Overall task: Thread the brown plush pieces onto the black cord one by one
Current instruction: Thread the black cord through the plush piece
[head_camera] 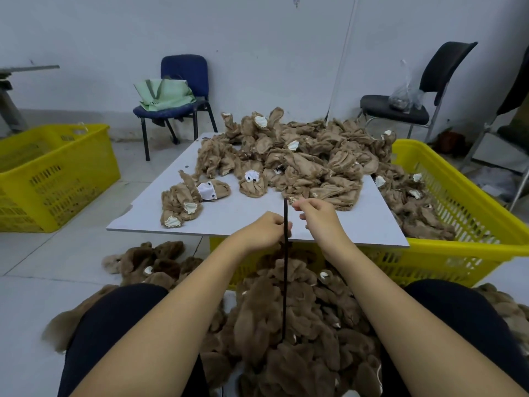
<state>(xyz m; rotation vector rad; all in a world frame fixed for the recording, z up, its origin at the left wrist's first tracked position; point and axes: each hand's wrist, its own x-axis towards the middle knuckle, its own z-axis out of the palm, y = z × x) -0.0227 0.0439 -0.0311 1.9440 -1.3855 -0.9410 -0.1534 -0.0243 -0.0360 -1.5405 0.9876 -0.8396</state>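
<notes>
over the board [229,216], left hand [264,229] grips the black cord [285,270]; right hand [316,214] pinches near piled brown plush pieces [300,156].

I saw a small toy-making workshop. Heaps of brown plush pieces [297,156] covered a grey board [234,222] and the tiled floor [57,259]. Big yellow crates [54,179] stood around, and plain chairs [183,90] lined a bare white wall [257,38].

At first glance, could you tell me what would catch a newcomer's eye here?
The big heap of brown plush pieces covers the far side of the white board. In front, the left hand grips an upright black cord, the right hand beside it. Yellow crates flank the board.
</notes>
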